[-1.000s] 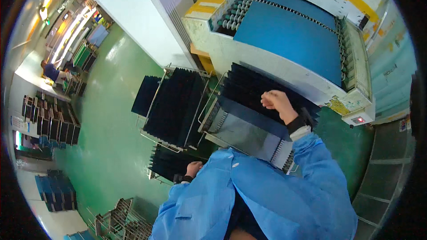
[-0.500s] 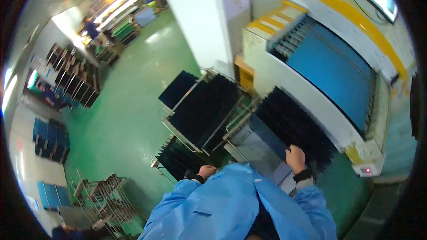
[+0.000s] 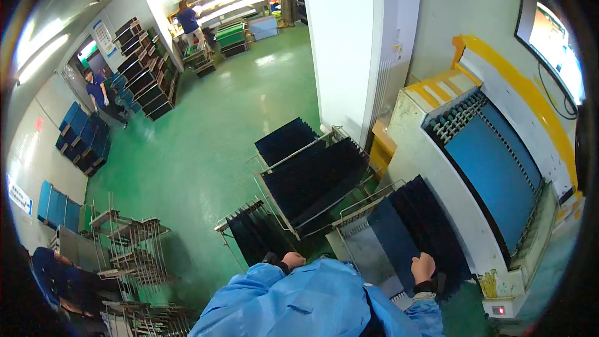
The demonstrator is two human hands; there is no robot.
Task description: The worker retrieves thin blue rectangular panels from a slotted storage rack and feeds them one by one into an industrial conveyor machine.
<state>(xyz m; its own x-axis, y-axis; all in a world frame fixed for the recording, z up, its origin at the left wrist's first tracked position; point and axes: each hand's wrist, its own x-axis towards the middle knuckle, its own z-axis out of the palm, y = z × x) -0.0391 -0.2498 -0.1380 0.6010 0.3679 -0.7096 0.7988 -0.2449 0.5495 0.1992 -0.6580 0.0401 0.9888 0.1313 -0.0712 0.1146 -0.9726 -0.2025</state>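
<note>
My right hand [image 3: 423, 268] is closed at the near edge of a dark blue panel [image 3: 394, 235], which stands tilted in a metal rack [image 3: 359, 217] among several darker panels [image 3: 430, 221]. Beside it in the same rack is a pale grey panel [image 3: 367, 251]. My left hand [image 3: 293, 261] is curled low in front of my blue coat, close to a small rack of black panels [image 3: 249, 234]. Whatever its fingers may hold is hidden.
Another rack with black panels [image 3: 315, 184] stands ahead. A white machine with a blue roller bed [image 3: 490, 171] is at right, behind a white pillar [image 3: 343, 43]. Bare metal racks [image 3: 131, 237] stand at left. A person [image 3: 103, 97] is at the far left, others farther back.
My view has turned, so the racks and machine sit farther right and lower. A person at the far left shows more plainly. My right hand remains at the panel's edge.
</note>
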